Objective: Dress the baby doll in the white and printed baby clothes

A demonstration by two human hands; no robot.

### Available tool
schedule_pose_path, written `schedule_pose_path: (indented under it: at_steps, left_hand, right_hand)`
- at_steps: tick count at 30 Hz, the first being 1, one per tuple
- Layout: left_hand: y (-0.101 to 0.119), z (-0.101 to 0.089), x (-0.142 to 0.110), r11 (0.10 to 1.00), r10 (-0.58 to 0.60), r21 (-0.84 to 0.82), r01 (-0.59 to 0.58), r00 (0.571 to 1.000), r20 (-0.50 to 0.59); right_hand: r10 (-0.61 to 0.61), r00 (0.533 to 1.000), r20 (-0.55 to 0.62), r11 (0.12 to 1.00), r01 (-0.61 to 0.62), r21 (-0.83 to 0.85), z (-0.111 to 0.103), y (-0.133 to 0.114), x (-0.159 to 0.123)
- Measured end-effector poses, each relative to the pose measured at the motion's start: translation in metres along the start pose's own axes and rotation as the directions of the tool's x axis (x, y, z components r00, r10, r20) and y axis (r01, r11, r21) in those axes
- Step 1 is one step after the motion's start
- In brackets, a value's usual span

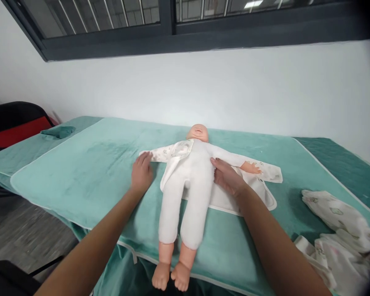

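A baby doll (189,181) in a white bodysuit lies on its back on a teal towel (89,172), head toward the wall, bare feet over the near edge. A white printed jacket (259,189) is spread open beneath it; one sleeve covers the doll's arm on the left. My left hand (141,172) rests with fingers stretched out at the end of that sleeve. My right hand (226,176) lies flat, fingers together, against the doll's side and the open jacket flap. The doll's other arm shows bare on the jacket.
A heap of white printed baby clothes (339,234) lies at the right near edge. A small teal cloth (58,131) sits at the far left. A black and red chair (15,123) stands left of the table, with the white wall and a window behind.
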State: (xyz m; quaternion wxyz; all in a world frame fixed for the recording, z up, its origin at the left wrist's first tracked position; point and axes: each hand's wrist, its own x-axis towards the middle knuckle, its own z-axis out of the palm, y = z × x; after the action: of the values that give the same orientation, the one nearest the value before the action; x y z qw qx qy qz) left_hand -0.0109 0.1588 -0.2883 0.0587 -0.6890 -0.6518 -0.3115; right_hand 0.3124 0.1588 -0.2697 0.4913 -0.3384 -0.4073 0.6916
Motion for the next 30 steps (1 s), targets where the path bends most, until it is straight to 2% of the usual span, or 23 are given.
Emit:
schedule_pose_path:
  at_steps: [2, 3, 5, 8, 12, 13, 15, 17, 18, 20, 22, 24, 25, 26, 27, 28, 30]
  left_hand:
    - [0.015, -0.007, -0.017, 0.964, -0.089, -0.251, 0.083, 0.996, -0.015]
    - [0.024, -0.011, -0.023, 0.915, -0.156, -0.375, 0.147, 0.988, 0.005]
    - [0.042, -0.018, -0.03, 0.772, -0.242, -0.57, 0.28, 0.96, 0.144]
    - [0.069, -0.028, -0.03, 0.616, -0.191, -0.669, 0.416, 0.903, 0.385]
    - [0.094, -0.041, -0.034, 0.525, -0.17, -0.705, 0.476, 0.871, 0.461]
    - [0.099, -0.046, -0.037, 0.532, -0.151, -0.703, 0.472, 0.87, 0.469]
    - [0.107, -0.057, -0.045, 0.606, -0.057, -0.684, 0.406, 0.879, 0.473]
    - [0.113, -0.068, -0.052, 0.699, 0.119, -0.664, 0.266, 0.872, 0.475]
    - [0.116, -0.072, -0.055, 0.729, 0.213, -0.659, 0.185, 0.853, 0.476]
    - [0.12, -0.078, -0.058, 0.757, 0.317, -0.649, 0.068, 0.831, 0.457]
    - [0.121, -0.076, -0.058, 0.773, 0.286, -0.634, 0.004, 0.891, 0.354]
    - [0.122, -0.068, -0.053, 0.804, 0.226, -0.592, -0.054, 0.949, 0.22]
    - [0.123, -0.063, -0.048, 0.823, 0.224, -0.562, -0.084, 0.957, 0.184]
    - [0.124, -0.056, -0.042, 0.842, 0.238, -0.527, -0.11, 0.954, 0.182]
    - [0.126, -0.05, -0.035, 0.861, 0.263, -0.49, -0.135, 0.943, 0.203]
    - [0.129, -0.043, -0.026, 0.877, 0.289, -0.453, -0.159, 0.928, 0.234]
    - [0.137, -0.029, -0.007, 0.896, 0.346, -0.381, -0.228, 0.896, 0.277]
  right_hand:
    - [-0.009, 1.0, 0.01, 1.0, 0.01, -0.012, 0.001, 0.001, -0.001]
    - [-0.013, 1.0, 0.007, 1.0, 0.013, -0.02, 0.001, 0.001, -0.001]
    - [-0.023, 1.0, -0.001, 0.999, 0.023, -0.031, 0.0, 0.002, -0.002]
    - [-0.023, 1.0, -0.01, 0.999, 0.023, -0.029, -0.002, 0.002, -0.001]
    - [0.022, 0.997, -0.071, 1.0, -0.023, -0.01, -0.004, 0.002, -0.001]
    - [0.023, 0.997, -0.079, 1.0, -0.024, -0.011, -0.005, 0.002, -0.001]
    - [0.008, 0.997, -0.082, 1.0, -0.01, -0.026, -0.006, 0.002, -0.001]
    - [-0.013, 0.996, -0.09, 0.998, 0.008, -0.057, -0.007, 0.002, 0.0]
    - [-0.021, 0.995, -0.101, 0.997, 0.013, -0.081, -0.007, 0.002, 0.0]
    - [-0.036, 0.992, -0.125, 0.986, 0.015, -0.167, -0.007, 0.001, -0.001]
    - [-0.076, 0.987, -0.141, 0.947, 0.028, -0.319, -0.008, -0.002, -0.003]
    - [-0.177, 0.965, -0.195, 0.88, 0.066, -0.471, -0.014, -0.008, -0.005]
    - [-0.257, 0.935, -0.243, 0.847, 0.097, -0.523, -0.019, -0.012, -0.007]
    - [-0.355, 0.883, -0.309, 0.819, 0.135, -0.557, -0.027, -0.017, -0.008]
    - [-0.459, 0.799, -0.39, 0.793, 0.169, -0.586, -0.036, -0.022, -0.01]
    - [-0.546, 0.691, -0.474, 0.763, 0.177, -0.622, -0.047, -0.026, -0.012]
    - [-0.64, 0.471, -0.608, 0.72, 0.09, -0.688, -0.072, -0.034, -0.015]
